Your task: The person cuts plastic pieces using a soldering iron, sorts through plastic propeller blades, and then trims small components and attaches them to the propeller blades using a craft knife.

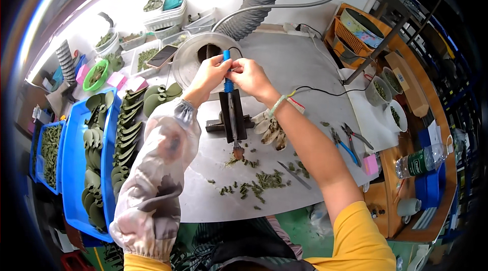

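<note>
At the far left, a small blue bin held green bits, and beside it a long blue tray held dark green curved pieces. Behind the tray stood a green bowl, with pink blocks just to its right. A row of curved pieces ran along the tray's right side on the grey desk. Farther back, a phone leaned near a round metal hood. In front of the hood, the left grip was closed around the upper part of the iron's blue handle. The iron sloped through a dark stand at mid-desk, its brownish tip pointing toward the person, above a few green crumbs. The right grip was at the handle's right side, thumb and fingers curled in close; I could not tell whether it had hold of anything. Green scraps lay scattered nearer the person, with soiled gloves behind them, partly hidden by the right forearm. A thin blade lay just right of the scraps. Beyond the forearm lay blue-handled pliers and a darker pair. At the right, a clear bottle lay on its side, and tubs of green bits stood farther back.
</note>
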Available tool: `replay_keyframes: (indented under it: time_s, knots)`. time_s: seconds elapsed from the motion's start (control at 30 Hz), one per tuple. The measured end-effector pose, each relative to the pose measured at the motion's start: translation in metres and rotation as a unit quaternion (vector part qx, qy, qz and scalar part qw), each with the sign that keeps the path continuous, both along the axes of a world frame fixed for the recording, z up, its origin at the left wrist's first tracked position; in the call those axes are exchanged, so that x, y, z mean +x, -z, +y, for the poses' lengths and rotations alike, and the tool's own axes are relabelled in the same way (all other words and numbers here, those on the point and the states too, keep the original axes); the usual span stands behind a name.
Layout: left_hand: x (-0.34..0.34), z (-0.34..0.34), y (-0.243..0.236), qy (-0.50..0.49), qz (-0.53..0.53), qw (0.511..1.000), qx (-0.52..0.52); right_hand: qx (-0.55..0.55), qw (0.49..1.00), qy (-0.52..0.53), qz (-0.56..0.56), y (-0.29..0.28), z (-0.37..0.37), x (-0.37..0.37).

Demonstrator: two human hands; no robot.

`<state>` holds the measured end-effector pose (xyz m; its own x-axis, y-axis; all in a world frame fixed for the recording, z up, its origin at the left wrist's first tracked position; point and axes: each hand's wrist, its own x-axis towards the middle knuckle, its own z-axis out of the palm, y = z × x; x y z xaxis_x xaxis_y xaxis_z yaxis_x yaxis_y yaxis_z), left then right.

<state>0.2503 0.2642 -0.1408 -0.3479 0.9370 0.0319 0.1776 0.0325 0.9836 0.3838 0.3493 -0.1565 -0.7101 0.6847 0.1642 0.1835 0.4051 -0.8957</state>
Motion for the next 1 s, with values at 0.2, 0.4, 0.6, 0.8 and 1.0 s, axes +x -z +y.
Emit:
replay_keyframes:
  time_s: [0.2, 0.4, 0.6, 0.8, 1.0]
  knots:
    - [-0.010, -0.078, -0.004, -0.047, 0.101, 0.993, 0.036, 0.009, 0.999, 0.034, 0.010, 0.019, 0.006, -0.019]
    - [0.016, -0.265, -0.041, 0.090, -0.027, 0.994, -0.054, 0.012, 1.000, 0.018, -0.010, 0.026, 0.030, -0.012]
    - [0.061, -0.504, 0.052, -0.018, -0.283, 0.933, -0.223, -0.031, 0.999, -0.012, 0.006, 0.018, 0.022, -0.018]
    - [0.168, -0.711, 0.330, -0.347, -0.185, 0.764, -0.512, -0.054, 0.996, -0.025, -0.059, -0.009, 0.008, -0.014]
    - [0.180, -0.672, 0.373, -0.123, 0.019, 0.784, -0.608, -0.034, 0.995, -0.022, -0.090, -0.004, 0.008, -0.023]
